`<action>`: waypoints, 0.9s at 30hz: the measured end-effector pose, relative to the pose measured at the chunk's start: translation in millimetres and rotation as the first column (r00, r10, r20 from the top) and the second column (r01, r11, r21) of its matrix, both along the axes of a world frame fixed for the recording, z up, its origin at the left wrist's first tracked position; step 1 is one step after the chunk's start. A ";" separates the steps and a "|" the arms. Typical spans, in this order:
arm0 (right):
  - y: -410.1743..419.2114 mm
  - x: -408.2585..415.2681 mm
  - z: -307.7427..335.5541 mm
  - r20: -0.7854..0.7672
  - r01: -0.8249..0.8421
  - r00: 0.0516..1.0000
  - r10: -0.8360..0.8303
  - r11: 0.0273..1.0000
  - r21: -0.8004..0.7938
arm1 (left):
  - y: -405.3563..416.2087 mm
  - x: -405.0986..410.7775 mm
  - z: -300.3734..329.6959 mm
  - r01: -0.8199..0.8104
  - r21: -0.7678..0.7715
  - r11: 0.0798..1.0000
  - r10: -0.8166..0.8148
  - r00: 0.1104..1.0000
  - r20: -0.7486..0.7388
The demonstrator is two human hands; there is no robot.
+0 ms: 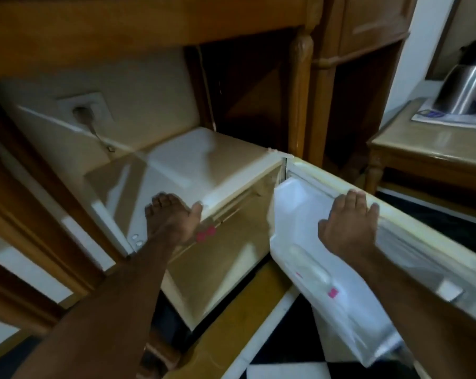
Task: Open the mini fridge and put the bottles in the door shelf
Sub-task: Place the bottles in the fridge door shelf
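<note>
Both bare forearms reach forward from the lower edge of the view. The left hand [171, 214] lies palm down, wrist straight, its fingers [160, 201] spread flat and pointing away, the thumb out to the right and hooked over an edge. The right hand [346, 225] is well apart to the right, also palm down, its fingers [354, 196] curled over a rim ahead of them, thumb stretched left, and it grips nothing else
</note>
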State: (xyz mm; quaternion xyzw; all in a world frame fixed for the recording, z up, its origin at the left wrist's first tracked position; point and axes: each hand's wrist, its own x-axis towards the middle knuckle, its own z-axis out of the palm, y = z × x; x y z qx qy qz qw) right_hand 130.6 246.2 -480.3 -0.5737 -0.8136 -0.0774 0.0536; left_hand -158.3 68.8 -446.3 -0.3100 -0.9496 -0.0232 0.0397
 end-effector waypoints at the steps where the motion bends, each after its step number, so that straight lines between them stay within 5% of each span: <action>1: 5.1 1.6 -0.5 -0.021 0.014 1.000 -0.014 1.000 -0.010 | 1.4 0.1 -1.7 0.002 -0.002 1.000 -0.002 1.000 -0.012; 9: 5.6 24.4 -13.8 -0.221 -0.012 0.975 0.020 0.999 0.038 | 3.4 -3.3 -5.9 0.047 0.033 0.998 -0.043 0.993 -0.111; 12: -34.7 44.9 -64.9 -0.393 -0.194 0.865 0.312 0.931 0.310 | 4.2 -3.7 -5.3 0.050 0.022 0.998 -0.047 0.991 -0.122; 14: -46.1 55.7 -110.7 -0.354 -0.363 0.805 0.476 0.868 0.340 | 5.2 -4.6 -5.3 0.049 0.025 0.999 -0.046 0.992 -0.121; 15: -40.7 57.1 -130.0 -0.344 -0.399 0.828 0.444 0.896 0.196 | 6.0 -5.2 -6.3 0.047 0.028 0.998 -0.044 0.992 -0.121; 17: -14.8 54.9 -152.3 -0.416 -0.210 0.904 0.101 0.951 -0.225 | 7.7 -6.6 -7.8 0.048 0.029 0.998 -0.044 0.991 -0.125; 19: 21.1 53.1 -168.1 -0.403 0.025 0.850 -0.339 0.790 -0.612 | 9.5 -8.8 -10.1 0.035 0.021 0.999 -0.032 0.992 -0.120; 21: 48.0 55.8 -179.9 -0.372 0.027 0.753 -0.543 0.590 -0.807 | 9.7 -9.6 -11.4 0.013 0.010 1.000 -0.012 0.995 -0.101; 24: 58.1 54.8 -187.1 -0.447 0.068 0.668 -0.595 0.647 -0.759 | 10.3 -11.9 -13.2 0.006 0.000 1.000 -0.006 0.996 -0.084; 27: 43.7 28.9 -177.7 -0.726 0.053 0.424 -0.541 0.816 -0.576 | 10.1 -12.8 -14.0 -0.010 -0.016 1.000 0.008 0.997 -0.070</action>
